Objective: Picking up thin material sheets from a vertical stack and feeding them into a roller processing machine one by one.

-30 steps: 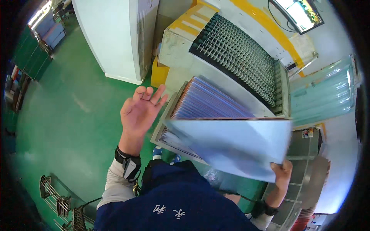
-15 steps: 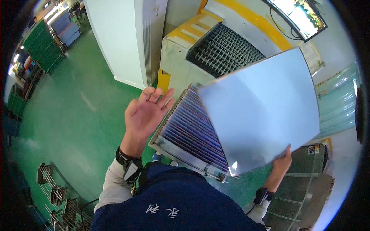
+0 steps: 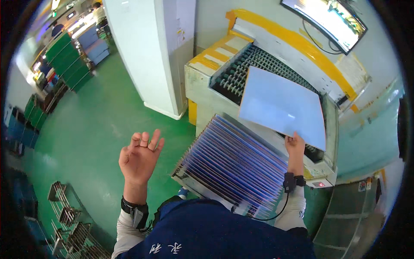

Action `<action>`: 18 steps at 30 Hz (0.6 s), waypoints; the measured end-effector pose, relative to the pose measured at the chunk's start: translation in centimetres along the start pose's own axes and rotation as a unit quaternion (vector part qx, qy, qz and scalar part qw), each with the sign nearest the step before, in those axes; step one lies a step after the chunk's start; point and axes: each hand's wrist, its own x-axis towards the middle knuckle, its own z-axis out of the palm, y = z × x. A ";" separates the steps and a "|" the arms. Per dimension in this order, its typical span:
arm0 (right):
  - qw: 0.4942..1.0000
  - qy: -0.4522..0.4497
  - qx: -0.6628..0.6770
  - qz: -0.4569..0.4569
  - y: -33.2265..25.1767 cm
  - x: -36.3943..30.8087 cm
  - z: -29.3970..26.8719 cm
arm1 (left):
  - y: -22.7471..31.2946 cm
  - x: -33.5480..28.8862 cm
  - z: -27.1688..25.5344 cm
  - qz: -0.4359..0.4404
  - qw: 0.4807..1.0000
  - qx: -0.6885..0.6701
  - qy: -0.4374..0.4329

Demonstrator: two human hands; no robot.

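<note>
Pale panel (image 3: 280, 101) is being held over the roller bed (image 3: 235, 82).
Much of the roller bed is being covered; contact cannot be told. The rack (image 3: 192, 184) is being partly hidden by the torso (image 3: 228, 228). The panel's long axis is being aimed from upper left to lower right, along the bed. Its near edge is being pinched by the right hand (image 3: 295, 144), fingers below being hidden; the left hand (image 3: 140, 159) is being held palm up, fingers apart.
</note>
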 end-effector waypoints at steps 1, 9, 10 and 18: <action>0.999 0.030 0.006 0.014 1.2 1.1 1.2 | 0.2 -0.7 0.1 0.015 1.000 0.010 0.012; 0.996 -0.024 -0.081 -0.010 -0.6 11.9 -1.5 | -0.9 -0.7 1.7 0.046 0.998 0.033 0.028; 0.998 0.015 -0.064 0.005 -0.7 12.0 0.2 | -0.9 -1.0 1.7 0.063 0.996 0.040 0.039; 0.928 -0.011 -0.327 0.181 -2.8 11.2 3.3 | -2.6 -0.8 2.8 0.052 0.998 0.040 0.020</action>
